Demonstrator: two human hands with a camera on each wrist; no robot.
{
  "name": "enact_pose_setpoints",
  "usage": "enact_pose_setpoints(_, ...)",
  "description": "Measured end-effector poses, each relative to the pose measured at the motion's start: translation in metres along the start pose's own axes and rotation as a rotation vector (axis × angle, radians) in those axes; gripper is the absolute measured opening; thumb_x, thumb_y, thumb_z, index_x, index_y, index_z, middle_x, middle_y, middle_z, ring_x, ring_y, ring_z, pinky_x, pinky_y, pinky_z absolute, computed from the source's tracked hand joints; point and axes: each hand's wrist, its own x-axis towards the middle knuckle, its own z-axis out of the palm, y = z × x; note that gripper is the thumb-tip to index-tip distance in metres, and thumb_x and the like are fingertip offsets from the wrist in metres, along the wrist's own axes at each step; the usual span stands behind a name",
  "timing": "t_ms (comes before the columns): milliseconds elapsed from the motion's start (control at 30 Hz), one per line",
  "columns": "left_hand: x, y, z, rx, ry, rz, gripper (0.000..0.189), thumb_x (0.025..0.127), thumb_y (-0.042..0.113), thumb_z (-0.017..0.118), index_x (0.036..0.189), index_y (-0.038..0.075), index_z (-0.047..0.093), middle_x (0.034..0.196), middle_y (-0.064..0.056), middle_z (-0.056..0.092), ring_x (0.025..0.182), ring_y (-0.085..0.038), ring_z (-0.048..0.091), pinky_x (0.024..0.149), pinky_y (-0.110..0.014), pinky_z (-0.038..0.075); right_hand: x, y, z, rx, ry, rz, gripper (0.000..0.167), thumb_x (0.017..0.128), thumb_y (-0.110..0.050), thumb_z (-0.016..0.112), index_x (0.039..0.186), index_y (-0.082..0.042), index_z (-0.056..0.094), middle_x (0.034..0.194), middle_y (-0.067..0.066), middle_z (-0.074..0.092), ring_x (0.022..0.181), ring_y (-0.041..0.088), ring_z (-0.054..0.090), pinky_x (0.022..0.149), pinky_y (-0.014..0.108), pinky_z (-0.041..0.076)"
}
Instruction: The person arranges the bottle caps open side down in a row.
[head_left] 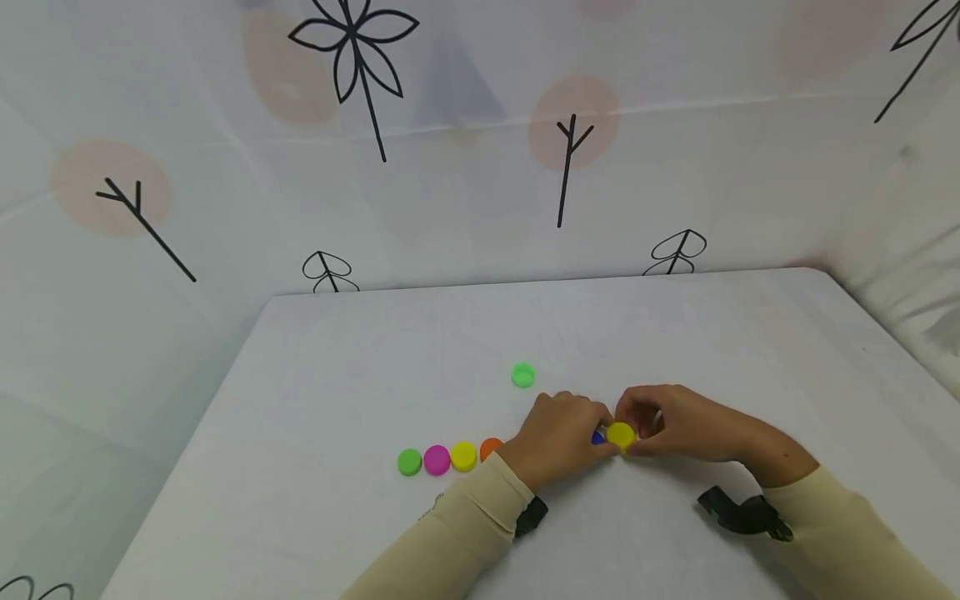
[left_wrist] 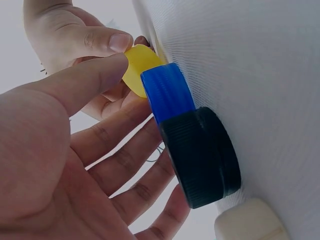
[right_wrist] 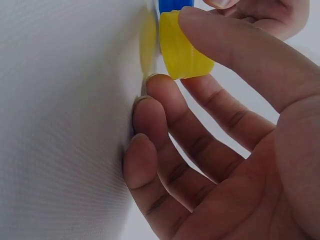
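A yellow bottle cap [head_left: 620,437] sits at the right end of a row of caps. My right hand [head_left: 686,423] pinches it between thumb and forefinger; the other fingers curl close to the cloth in the right wrist view. From the other side, my left hand [head_left: 558,437] has its thumb and forefinger on the same cap. Beside the yellow cap stands a blue cap [left_wrist: 168,91], mostly covered by my left hand in the head view. A black cap [left_wrist: 202,157] touches the blue one, and a cream-coloured cap [left_wrist: 252,220] follows it.
To the left, the row shows a green cap [head_left: 409,462], a magenta cap [head_left: 437,460], another yellow cap [head_left: 463,456] and an orange cap [head_left: 491,448] partly behind my left hand. A light green cap [head_left: 523,375] lies apart, farther back on the white table [head_left: 300,383].
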Motion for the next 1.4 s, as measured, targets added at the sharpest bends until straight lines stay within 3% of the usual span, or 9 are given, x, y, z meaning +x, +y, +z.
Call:
enact_pose_setpoints(233,0.000,0.000,0.001,0.019,0.010,0.018,0.028,0.088,0.048,0.073,0.109,0.028,0.075,0.098,0.016,0.072,0.082,-0.004,0.057,0.073,-0.024,0.044,0.001,-0.002,0.003,-0.040,0.003,0.047,0.030,0.082,-0.028,0.082,0.102,-0.016,0.063,0.087,-0.003,0.060,0.080,0.008,0.055,0.069,0.021,0.050)
enact_pose_setpoints(900,-0.001,0.000,0.003,0.042,0.006,0.029,0.030,0.089,0.047,0.073,0.112,0.028,0.074,0.103,0.016,0.071,0.087,-0.005,0.058,0.069,-0.021,0.047,0.001,-0.006,0.007,-0.105,0.016,0.041,0.031,0.080,-0.023,0.084,0.100,-0.015,0.062,0.081,-0.004,0.056,0.073,0.005,0.052,0.065,0.020,0.047)
enact_pose_setpoints(1267,-0.005,-0.004,-0.006,-0.016,0.005,0.037,0.032,0.092,0.043,0.070,0.118,0.025,0.073,0.111,0.013,0.073,0.098,-0.008,0.065,0.080,-0.022,0.052,-0.007,-0.015,0.001,-0.105,-0.020,0.069,0.039,0.081,-0.027,0.082,0.112,-0.016,0.062,0.089,-0.004,0.060,0.081,0.007,0.055,0.070,0.022,0.049)
enact_pose_setpoints(1400,-0.013,-0.009,-0.022,-0.071,0.065,0.016,0.030,0.096,0.039,0.067,0.120,0.022,0.072,0.113,0.009,0.074,0.104,-0.010,0.067,0.085,-0.023,0.054,-0.006,-0.022,-0.003,-0.133,0.060,0.044,0.034,0.087,-0.026,0.077,0.115,-0.014,0.063,0.090,-0.005,0.062,0.082,0.006,0.057,0.071,0.023,0.051)
